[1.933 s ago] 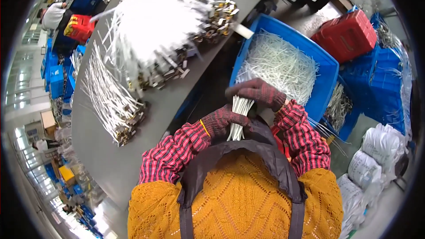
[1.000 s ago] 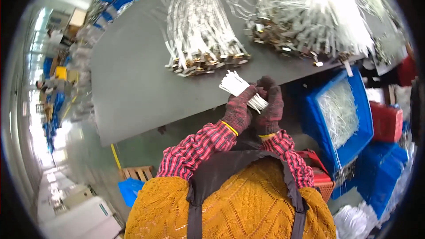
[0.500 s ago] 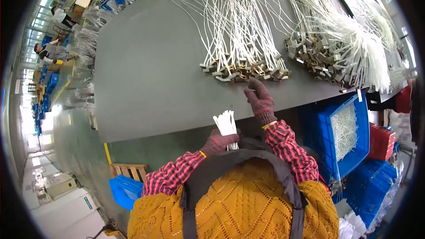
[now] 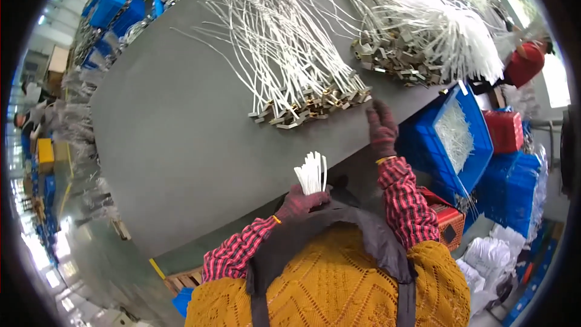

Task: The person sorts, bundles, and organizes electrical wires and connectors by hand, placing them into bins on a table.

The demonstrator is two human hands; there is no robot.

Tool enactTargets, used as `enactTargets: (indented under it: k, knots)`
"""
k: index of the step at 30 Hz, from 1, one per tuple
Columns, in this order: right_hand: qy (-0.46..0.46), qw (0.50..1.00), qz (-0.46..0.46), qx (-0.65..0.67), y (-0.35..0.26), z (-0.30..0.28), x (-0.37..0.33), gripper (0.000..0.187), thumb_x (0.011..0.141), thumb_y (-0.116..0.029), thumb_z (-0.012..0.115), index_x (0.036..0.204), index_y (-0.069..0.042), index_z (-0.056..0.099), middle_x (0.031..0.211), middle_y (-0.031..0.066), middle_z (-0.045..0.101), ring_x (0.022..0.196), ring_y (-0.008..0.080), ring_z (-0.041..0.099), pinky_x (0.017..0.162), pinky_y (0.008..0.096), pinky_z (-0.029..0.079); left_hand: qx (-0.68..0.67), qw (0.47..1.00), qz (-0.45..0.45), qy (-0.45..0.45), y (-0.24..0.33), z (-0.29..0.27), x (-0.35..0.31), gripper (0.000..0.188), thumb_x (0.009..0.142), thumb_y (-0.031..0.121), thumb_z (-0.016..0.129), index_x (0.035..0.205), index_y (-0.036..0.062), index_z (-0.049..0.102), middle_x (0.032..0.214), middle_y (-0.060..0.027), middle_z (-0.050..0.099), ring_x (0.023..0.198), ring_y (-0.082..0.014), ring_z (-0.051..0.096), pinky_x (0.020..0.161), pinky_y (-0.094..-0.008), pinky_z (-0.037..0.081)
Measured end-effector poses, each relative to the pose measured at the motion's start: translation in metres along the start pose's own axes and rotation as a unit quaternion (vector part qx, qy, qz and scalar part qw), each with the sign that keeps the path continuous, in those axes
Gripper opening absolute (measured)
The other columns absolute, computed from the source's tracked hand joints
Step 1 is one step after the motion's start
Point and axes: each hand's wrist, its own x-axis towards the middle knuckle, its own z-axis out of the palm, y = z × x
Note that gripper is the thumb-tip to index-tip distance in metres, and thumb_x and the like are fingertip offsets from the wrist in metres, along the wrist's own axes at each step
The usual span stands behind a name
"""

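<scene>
In my left hand (image 4: pixel 298 203), gloved in dark maroon, is a bundle of thin white strips (image 4: pixel 311 172), upright near my apron with the tips sticking out above the fist. My right hand (image 4: pixel 382 128), in a matching glove, reaches over the near edge of the table with its fingers stretched out. Its fingertips are beside the right end of a spread of white wires (image 4: pixel 278 36); whether they touch it I cannot tell. Small metal clip-like parts (image 4: pixel 315 108) are fixed to the near ends of those wires.
A second heap of white wires with metal ends (image 4: pixel 399 54) lies farther right on the grey table (image 4: pixel 163 139). Below the right edge stands a blue crate (image 4: pixel 481 139) of white strips, with a red crate (image 4: pixel 503 130) beyond. Another person in red (image 4: pixel 529 63) is at the far right.
My right hand has moved rightward along the near edge of the wire spread, its fingers straighter. The view has turned, shifting the table leftward. My left hand still holds its bundle.
</scene>
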Motion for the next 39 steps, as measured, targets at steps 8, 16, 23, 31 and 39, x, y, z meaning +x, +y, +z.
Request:
enactTargets:
  k: [8,16,23,31,39]
  knots:
    - [-0.091,0.97,-0.077,-0.214,0.064,0.078,0.077,0.04,0.105,-0.024,0.043,0.14,-0.006,0.049,0.128,0.011,0.06,0.111,0.0237,0.06,0.099,0.0343,0.047,-0.168,0.971,-0.11,0.13,0.014,0.005,0.003,0.017,0.086,0.009,0.069,0.097,-0.0019,0.062,0.083,-0.0138,0.071,0.068,-0.0246,0.071,0.055,-0.034,0.059]
    - [-0.006,0.997,0.07,0.019,-0.006,0.088,0.062,0.038,0.1,-0.031,0.05,0.134,-0.013,0.057,0.124,0.017,0.062,0.113,0.0372,0.058,0.099,0.0445,0.045,-0.129,0.99,0.004,0.063,-0.034,-0.047,-0.008,0.027,0.084,0.007,0.07,0.105,-0.0046,0.058,0.091,-0.0173,0.071,0.078,-0.0259,0.071,0.068,-0.0355,0.061]
    - [0.104,0.929,0.006,-0.355,-0.017,0.029,0.174,0.049,0.088,-0.041,0.068,0.131,-0.02,0.059,0.107,0.0161,0.066,0.099,0.0337,0.066,0.084,0.0446,0.054,-0.219,0.974,0.036,0.044,0.001,-0.059,-0.01,0.033,0.093,0.016,0.065,0.117,-0.0052,0.059,0.112,-0.0197,0.065,0.098,-0.0355,0.068,0.089,-0.0489,0.056]
    - [0.084,0.988,-0.122,0.03,0.023,-0.018,0.074,0.023,0.085,-0.016,0.07,0.108,-0.012,0.069,0.091,0.009,0.065,0.082,0.0251,0.063,0.072,0.035,0.051,-0.144,0.969,0.152,0.13,0.074,0.018,0.049,0.025,0.092,0.019,0.066,0.105,-0.0019,0.061,0.093,-0.0143,0.065,0.083,-0.031,0.069,0.075,-0.0453,0.059]
    - [-0.232,0.958,-0.038,0.167,0.012,-0.147,-0.019,0.023,0.086,-0.015,0.066,0.109,-0.015,0.068,0.099,0.0107,0.067,0.086,0.0278,0.066,0.075,0.0317,0.053,0.025,0.97,0.19,0.152,0.085,0.165,0.2,0.024,0.085,0.017,0.071,0.095,-0.0032,0.064,0.078,-0.0117,0.066,0.064,-0.0252,0.066,0.058,-0.0367,0.056]
